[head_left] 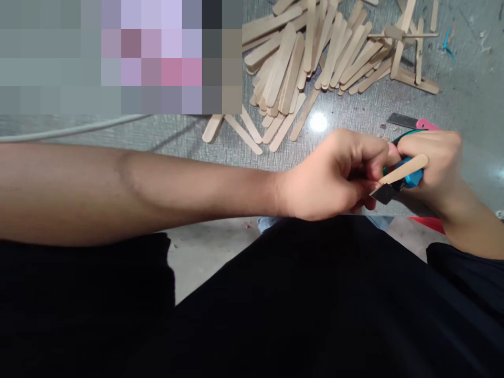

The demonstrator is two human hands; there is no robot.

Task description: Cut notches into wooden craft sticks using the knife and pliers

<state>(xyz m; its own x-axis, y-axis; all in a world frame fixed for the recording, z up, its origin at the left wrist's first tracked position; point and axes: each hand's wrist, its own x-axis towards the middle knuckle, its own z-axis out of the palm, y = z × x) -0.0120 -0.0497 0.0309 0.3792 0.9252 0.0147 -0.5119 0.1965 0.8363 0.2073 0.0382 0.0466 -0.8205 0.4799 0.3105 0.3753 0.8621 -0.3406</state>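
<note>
My left hand [334, 173] is closed, its fingers and thumb pinching the near end of a wooden craft stick [407, 167]. The stick slants up to the right, its rounded end beside my right hand [435, 155]. That hand is wrapped round a blue and black utility knife [412, 176]. The knife's dark blade lies against the stick by my left thumb and points to the left. Most of the handle is hidden by my fingers. Both hands are close together over the table's near edge.
A heap of craft sticks [285, 68] covers the back middle of the grey table [354, 113]. Crossed sticks [395, 34] fixed together lie at the back right. Beyond my hands is a pink-handled cutter [427, 125]. A white cable [79, 128] crosses the left side.
</note>
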